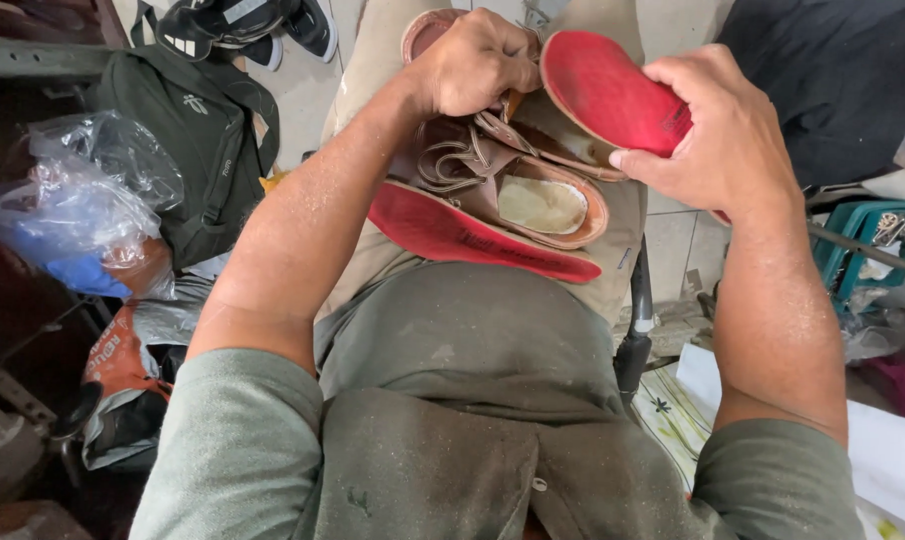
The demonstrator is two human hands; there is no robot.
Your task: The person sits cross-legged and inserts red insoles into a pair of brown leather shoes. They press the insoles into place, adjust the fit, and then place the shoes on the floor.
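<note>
Brown shoe (513, 195) with its red sole lies on the lap; right hand (718, 130) clamps the second shoe's red sole (613, 90), left hand (473, 65) fisted tight on its upper.

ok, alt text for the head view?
Seen from above, a person's left hand and right hand hold a brown shoe with a red sole over their lap, where a second matching shoe lies.

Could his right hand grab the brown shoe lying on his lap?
Probably not right now: the right hand is busy holding the red-soled shoe. The brown leather laced shoe lies close below it, uncovered.
</note>
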